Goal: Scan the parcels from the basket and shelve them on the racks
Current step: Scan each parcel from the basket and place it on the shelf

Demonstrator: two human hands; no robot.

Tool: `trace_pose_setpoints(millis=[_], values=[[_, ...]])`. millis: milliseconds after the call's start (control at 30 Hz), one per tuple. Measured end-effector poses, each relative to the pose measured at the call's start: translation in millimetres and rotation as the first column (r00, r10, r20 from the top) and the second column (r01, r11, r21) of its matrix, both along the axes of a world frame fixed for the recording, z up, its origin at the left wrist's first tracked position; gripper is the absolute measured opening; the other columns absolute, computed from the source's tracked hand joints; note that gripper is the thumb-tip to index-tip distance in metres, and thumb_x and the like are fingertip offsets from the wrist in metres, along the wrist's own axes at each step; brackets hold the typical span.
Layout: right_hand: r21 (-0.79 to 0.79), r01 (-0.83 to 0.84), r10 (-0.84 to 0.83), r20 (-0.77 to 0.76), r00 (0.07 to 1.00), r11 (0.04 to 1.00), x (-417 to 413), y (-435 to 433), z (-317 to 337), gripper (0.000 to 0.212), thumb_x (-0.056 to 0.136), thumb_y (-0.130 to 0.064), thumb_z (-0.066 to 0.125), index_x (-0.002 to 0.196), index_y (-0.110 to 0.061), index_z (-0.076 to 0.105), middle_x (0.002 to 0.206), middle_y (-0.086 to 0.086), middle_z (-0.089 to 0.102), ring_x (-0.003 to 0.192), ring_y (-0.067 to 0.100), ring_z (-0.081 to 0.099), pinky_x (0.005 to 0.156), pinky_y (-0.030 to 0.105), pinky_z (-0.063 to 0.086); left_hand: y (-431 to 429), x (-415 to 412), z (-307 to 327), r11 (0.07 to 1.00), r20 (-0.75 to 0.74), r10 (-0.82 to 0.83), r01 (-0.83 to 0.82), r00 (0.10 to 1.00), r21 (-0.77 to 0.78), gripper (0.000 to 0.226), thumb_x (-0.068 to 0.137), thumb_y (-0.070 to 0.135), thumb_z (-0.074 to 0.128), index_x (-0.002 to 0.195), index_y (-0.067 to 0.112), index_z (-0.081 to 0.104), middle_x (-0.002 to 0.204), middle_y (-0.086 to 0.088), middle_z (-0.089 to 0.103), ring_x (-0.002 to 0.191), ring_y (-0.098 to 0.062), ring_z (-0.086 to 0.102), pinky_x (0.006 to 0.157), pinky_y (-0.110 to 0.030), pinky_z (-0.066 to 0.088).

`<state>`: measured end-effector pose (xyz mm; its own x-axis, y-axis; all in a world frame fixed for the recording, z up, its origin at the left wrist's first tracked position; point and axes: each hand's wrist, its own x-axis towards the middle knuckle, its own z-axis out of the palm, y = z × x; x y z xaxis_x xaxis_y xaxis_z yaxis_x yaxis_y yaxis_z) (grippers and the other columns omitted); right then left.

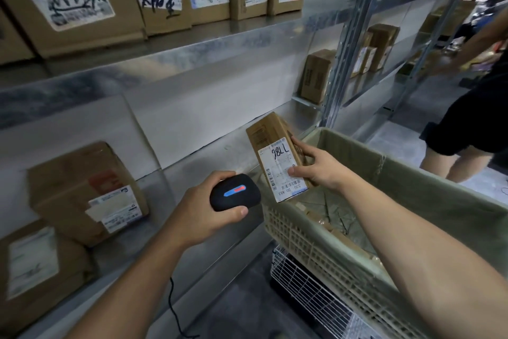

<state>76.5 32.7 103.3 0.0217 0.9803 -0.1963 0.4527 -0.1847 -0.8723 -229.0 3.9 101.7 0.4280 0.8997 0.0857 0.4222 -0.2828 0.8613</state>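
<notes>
In the head view the left hand (pixel 203 206) is curled around the black scanner (pixel 235 192). The right hand (pixel 316 167) pinches the small parcel (pixel 277 154) between thumb and fingers, holding it in the air over the near corner of the basket (pixel 302 239). I think the scan goes best if the thumb moves off the white label (pixel 280 171) and the scanner's front is turned straight to the barcode. The metal shelf (pixel 214 162) just behind shows a bare stretch between a cardboard box (pixel 85 190) on the left and another box (pixel 316 75) farther along, and a second person (pixel 461 130) stands near on the right, so the arm should swing with care.
</notes>
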Motion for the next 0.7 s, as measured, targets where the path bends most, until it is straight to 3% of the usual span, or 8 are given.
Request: trace_pose_setpoints(millis=[67,167,267,333,467,567,700], values=[[-0.006,-0.019,0.019,-0.035,0.999,1.000,-8,10,-3,0.090,0.085,-0.013,0.078,0.155,-0.043,0.029,0.123,-0.003,0.067,0.088,0.011,0.075,0.070,0.024,0.059,1,-3,-3,0.999,-0.001,0.038,-0.038,0.999,-0.016,0.066,0.055,0.065,0.075,0.117,0.053,0.054,0.107,0.038,0.065,0.099,0.008,0.065,0.079,-0.011,0.052],[-0.003,-0.051,0.050,-0.084,0.995,0.999,-23,31,-10,0.090,0.085,-0.012,0.078,0.154,-0.045,0.030,0.127,-0.002,0.064,0.094,0.015,0.074,0.086,0.040,0.062,2,-7,-6,0.992,0.008,0.126,-0.126,0.992,-0.022,0.070,0.057,0.061,0.080,0.121,0.047,0.057,0.107,0.027,0.070,0.099,0.006,0.067,0.080,-0.011,0.052],[0.049,-0.081,0.087,-0.143,0.986,0.996,-39,54,-18,0.093,0.083,-0.009,0.080,0.156,-0.040,0.031,0.132,-0.004,0.060,0.101,0.015,0.070,0.089,0.045,0.060,-1,-9,-7,0.973,0.021,0.231,-0.231,0.973,-0.024,0.064,0.062,0.045,0.084,0.119,0.042,0.058,0.104,0.022,0.072,0.097,0.006,0.067,0.076,-0.006,0.048],[0.064,-0.133,0.143,-0.190,0.971,0.989,-50,70,-22,0.095,0.083,-0.008,0.080,0.156,-0.042,0.030,0.129,-0.004,0.063,0.105,0.019,0.069,0.088,0.048,0.060,-2,-12,-7,0.955,0.035,0.295,-0.294,0.955,-0.029,0.061,0.064,0.041,0.084,0.120,0.040,0.059,0.106,0.028,0.070,0.098,0.006,0.067,0.077,-0.006,0.047],[0.074,-0.273,0.282,-0.255,0.925,0.959,-76,95,-28,0.095,0.086,-0.003,0.076,0.153,-0.048,0.027,0.123,-0.004,0.066,0.102,0.018,0.071,0.076,0.038,0.063,-6,-16,-9,0.900,0.067,0.437,-0.436,0.897,-0.032,0.064,0.063,0.044,0.084,0.122,0.038,0.060,0.109,0.032,0.068,0.101,0.006,0.066,0.081,-0.006,0.047],[0.100,-0.362,0.376,-0.268,0.887,0.927,-94,110,-34,0.092,0.086,0.003,0.074,0.145,-0.049,0.026,0.112,-0.015,0.068,0.098,0.011,0.071,0.069,0.030,0.061,-12,-17,-11,0.843,0.097,0.537,-0.535,0.838,-0.044,0.066,0.058,0.054,0.081,0.120,0.044,0.059,0.111,0.034,0.068,0.102,0.008,0.066,0.083,-0.008,0.048],[0.089,-0.454,0.460,-0.291,0.839,0.886,-120,124,-42,0.100,0.087,0.003,0.073,0.156,-0.043,0.018,0.112,-0.021,0.066,0.093,0.001,0.071,0.067,0.029,0.061,-19,-18,-13,0.763,0.130,0.646,-0.641,0.752,-0.080,0.064,0.059,0.051,0.082,0.118,0.047,0.058,0.107,0.034,0.069,0.098,0.006,0.067,0.083,-0.021,0.053]])
